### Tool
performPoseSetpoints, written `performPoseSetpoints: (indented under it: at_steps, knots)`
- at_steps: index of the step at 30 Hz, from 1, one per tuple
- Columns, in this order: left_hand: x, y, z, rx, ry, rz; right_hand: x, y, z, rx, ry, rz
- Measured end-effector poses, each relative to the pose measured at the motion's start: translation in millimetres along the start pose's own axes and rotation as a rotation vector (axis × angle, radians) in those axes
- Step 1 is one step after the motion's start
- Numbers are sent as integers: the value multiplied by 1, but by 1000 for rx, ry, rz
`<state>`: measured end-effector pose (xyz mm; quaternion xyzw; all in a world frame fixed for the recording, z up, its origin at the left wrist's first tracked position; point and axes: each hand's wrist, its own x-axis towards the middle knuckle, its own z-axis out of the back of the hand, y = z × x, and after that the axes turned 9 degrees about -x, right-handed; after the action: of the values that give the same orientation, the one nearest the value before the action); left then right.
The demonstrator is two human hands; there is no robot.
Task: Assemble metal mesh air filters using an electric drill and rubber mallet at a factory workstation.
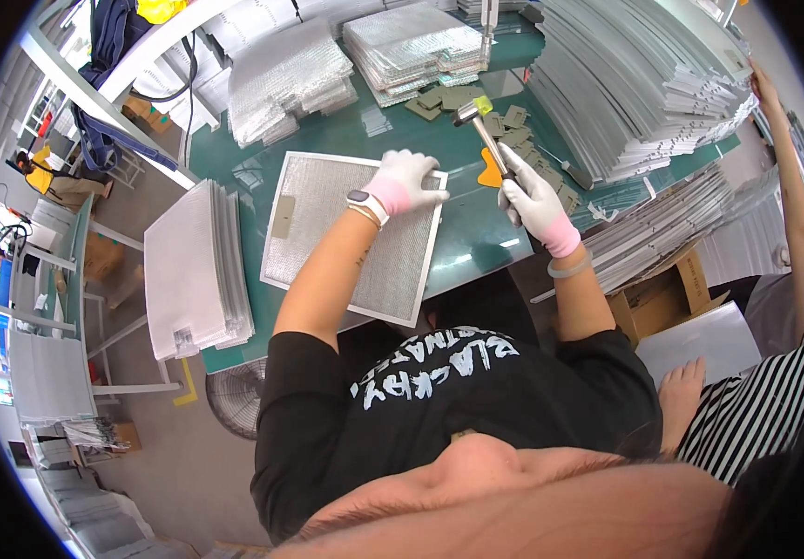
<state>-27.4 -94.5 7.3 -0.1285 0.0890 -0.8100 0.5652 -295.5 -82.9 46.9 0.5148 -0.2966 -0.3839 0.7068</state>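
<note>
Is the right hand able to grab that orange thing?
Probably not without letting go first: the right hand is wrapped around the hammer, though the orange thing looks close by.

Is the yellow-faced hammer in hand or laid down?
In hand: the right hand is closed around the handle of the yellow-faced hammer, its head sticking out beyond.

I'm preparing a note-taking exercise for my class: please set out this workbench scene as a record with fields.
Left hand: white-gloved, at the upper right corner of a framed mesh panel
Right hand: white-gloved, gripping a hammer
Surface: green table
Near hammer: small grey-green plates, orange piece
Table's left: stack of pale sheets
</note>
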Motion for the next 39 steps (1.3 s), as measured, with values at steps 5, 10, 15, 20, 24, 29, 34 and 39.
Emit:
performPoseSetpoints:
  at_steps: [5,10,15,20,24,29,34,39]
  knots:
    - [-17,25,-64,50,-16,163,2,-35,-7,-470,-65,151]
    - [-20,25,-73,40,-90,130,2,-72,-37,-706,-268,461]
    - [-22,23,-69,23,-88,149,7,-68,-40,-998,-41,315]
    - [-22,25,-71,14,-113,138,2,-68,-37,-1107,54,195]
    - [-21,24,-72,22,-104,134,2,-75,-40,-1003,-78,344]
    - [-22,28,-76,23,-123,129,9,-71,-41,-1101,63,212]
    - [-21,31,-78,23,-139,123,17,-68,-32,-1206,157,150]
    - [-22,27,-78,-11,-135,132,18,-66,-13,-1215,-59,26]
